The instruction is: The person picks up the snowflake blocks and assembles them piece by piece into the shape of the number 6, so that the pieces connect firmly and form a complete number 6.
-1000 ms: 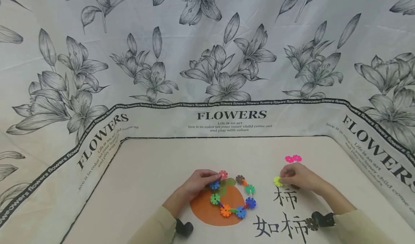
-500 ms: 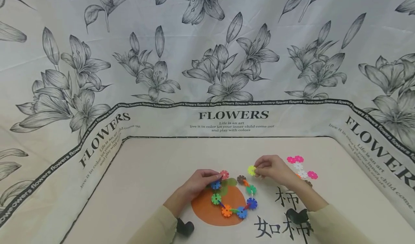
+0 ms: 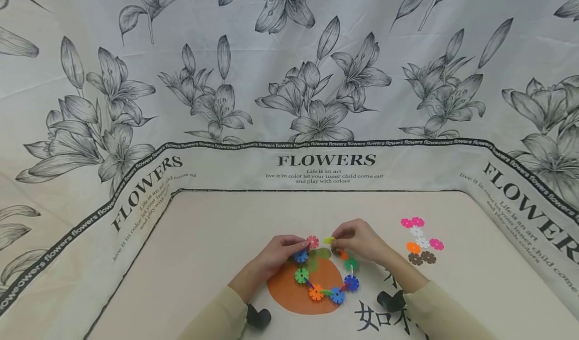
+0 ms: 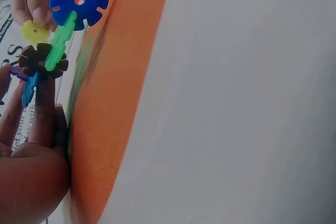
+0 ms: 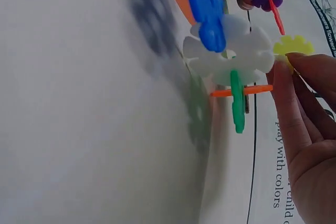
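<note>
A ring-like chain of colourful interlocking snowflake discs (image 3: 337, 295) hangs over the printed orange fruit. Its upper left end is pinched by my left hand (image 3: 270, 255), beside a coral-red disc (image 3: 312, 242). My right hand (image 3: 362, 242) pinches a yellow disc (image 3: 329, 240) between thumb and fingertips, near the chain's brown end, which is partly behind the fingers. From the right wrist, the yellow disc (image 5: 294, 45) shows upright next to a white disc (image 5: 247, 51) of the chain. The left wrist view has a dark blue disc (image 4: 86, 3) above a brown one (image 4: 41, 61).
Loose discs lie at the right of the table: pink (image 3: 412, 222), white (image 3: 422, 242), orange (image 3: 413, 248) and brown (image 3: 427, 257). The tablecloth bears a printed orange fruit (image 3: 289, 297) and black characters (image 3: 373, 316). Flowered cloth (image 3: 289, 79) stands behind.
My right hand has moved left with the yellow disc, from the loose discs to the open top of the chain. The left hand has stayed at the chain's end.
</note>
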{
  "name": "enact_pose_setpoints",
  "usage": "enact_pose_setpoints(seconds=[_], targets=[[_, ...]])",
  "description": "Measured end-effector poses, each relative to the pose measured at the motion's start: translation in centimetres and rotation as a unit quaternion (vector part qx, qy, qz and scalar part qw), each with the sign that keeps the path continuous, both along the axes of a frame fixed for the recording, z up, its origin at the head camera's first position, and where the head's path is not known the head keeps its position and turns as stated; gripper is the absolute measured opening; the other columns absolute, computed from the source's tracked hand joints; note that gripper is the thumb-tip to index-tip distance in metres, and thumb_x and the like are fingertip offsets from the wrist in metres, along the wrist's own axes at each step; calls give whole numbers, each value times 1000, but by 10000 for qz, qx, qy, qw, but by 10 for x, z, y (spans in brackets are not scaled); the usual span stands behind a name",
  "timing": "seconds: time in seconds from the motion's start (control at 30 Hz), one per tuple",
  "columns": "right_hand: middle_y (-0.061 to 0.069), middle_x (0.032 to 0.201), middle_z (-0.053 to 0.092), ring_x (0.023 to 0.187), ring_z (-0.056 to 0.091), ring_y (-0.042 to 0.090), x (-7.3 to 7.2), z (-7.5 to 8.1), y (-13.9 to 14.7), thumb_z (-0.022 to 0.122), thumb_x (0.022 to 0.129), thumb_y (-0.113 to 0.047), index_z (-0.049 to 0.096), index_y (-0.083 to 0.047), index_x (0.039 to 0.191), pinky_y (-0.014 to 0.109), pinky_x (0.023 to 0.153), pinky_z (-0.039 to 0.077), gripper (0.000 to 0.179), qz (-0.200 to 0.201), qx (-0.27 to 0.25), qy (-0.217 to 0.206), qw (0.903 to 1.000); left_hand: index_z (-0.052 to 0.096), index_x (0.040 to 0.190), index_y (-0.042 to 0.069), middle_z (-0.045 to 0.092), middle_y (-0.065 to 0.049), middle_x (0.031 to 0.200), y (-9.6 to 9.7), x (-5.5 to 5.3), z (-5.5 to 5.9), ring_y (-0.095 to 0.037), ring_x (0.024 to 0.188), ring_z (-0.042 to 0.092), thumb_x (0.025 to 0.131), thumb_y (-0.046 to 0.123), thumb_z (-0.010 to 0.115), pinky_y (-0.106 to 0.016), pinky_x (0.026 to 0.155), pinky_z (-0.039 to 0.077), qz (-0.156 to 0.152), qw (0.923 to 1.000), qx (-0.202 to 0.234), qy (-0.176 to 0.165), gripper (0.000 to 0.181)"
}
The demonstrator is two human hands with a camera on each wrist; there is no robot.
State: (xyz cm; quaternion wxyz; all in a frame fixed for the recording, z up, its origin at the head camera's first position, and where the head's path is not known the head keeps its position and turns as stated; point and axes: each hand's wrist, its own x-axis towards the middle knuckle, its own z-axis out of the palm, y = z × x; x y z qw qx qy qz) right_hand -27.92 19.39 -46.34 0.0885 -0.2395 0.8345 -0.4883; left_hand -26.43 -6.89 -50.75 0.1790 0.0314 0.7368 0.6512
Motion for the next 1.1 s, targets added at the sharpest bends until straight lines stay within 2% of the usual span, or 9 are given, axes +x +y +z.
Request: enact_pose_setpoints(seconds=[0.1, 0.17, 0.33, 0.4, 0.47, 0.63, 0.83, 0.97, 1.1], targets=[[12, 93, 76, 84, 73, 27, 1, -3, -4, 78, 89, -6, 77, -1, 97, 26, 75, 59, 10, 23, -38, 25, 10000, 78, 112, 11, 75, -3, 106, 0, 0, 0, -16, 102, 68, 95, 34, 74, -33, 97, 55, -2, 10000, 17, 9, 28], [17, 94, 76, 84, 73, 33, 7, 4, -9, 76, 89, -3, 76, 3, 97, 34, 76, 61, 10, 19, -52, 41, 10000, 78, 112, 11, 75, -4, 107, -1, 0, 0, -16, 102, 68, 96, 33, 74, -33, 97, 55, -10, 10000, 49, 4, 28], [23, 92, 74, 82, 72, 41, 7, 3, -14, 74, 90, 1, 75, 8, 98, 46, 75, 61, 11, -38, -49, 51, 10000, 77, 114, 9, 75, -4, 108, -1, -1, -1, -15, 102, 67, 96, 34, 73, -33, 97, 55, -55, 9999, 55, 70, 31], [18, 90, 76, 80, 72, 36, 0, -7, -12, 75, 89, -2, 76, 5, 98, 41, 74, 61, 11, -60, -56, 49, 10000, 77, 114, 9, 74, -3, 108, -2, -1, -2, -15, 102, 66, 96, 35, 72, -33, 96, 55, -73, 9999, 36, 103, 31], [13, 88, 76, 79, 72, 31, -2, -9, -11, 77, 88, -5, 78, 2, 97, 37, 72, 61, 11, -76, -56, 49, 9999, 78, 114, 9, 74, -3, 108, -2, -1, -2, -15, 102, 66, 96, 35, 72, -33, 97, 55, -93, 9999, 26, 111, 32], [10, 87, 76, 77, 72, 28, -2, -9, -12, 78, 88, -6, 79, 1, 95, 31, 71, 60, 11, -81, 14, 88, 9999, 78, 112, 9, 73, -3, 106, -2, 0, 0, -16, 100, 65, 96, 35, 73, -33, 96, 54, -111, 9999, 37, 121, 31], [4, 87, 76, 75, 70, 20, -3, -8, -15, 78, 88, -7, 80, -3, 93, 26, 70, 58, 7, -54, 189, 349, 9992, 78, 112, 9, 74, -3, 107, -2, 0, 0, -15, 101, 65, 96, 35, 72, -33, 97, 54, -93, 9999, 19, 102, 31], [4, 84, 76, 73, 70, 19, -3, -9, -16, 77, 88, -6, 80, -2, 92, 26, 68, 59, 6, 25, 194, 387, 9991, 78, 109, 8, 73, -4, 105, -1, -1, 0, -16, 99, 65, 99, 33, 70, -33, 96, 55, -23, 9999, -25, 140, 29], [5, 82, 75, 72, 70, 24, -3, -9, -16, 76, 89, -6, 80, -1, 92, 26, 68, 59, 6, 188, 155, 330, 9992, 78, 107, 8, 73, -3, 104, 2, -1, 2, -16, 98, 65, 99, 30, 70, -32, 94, 56, 66, 9998, -107, 148, 25]])
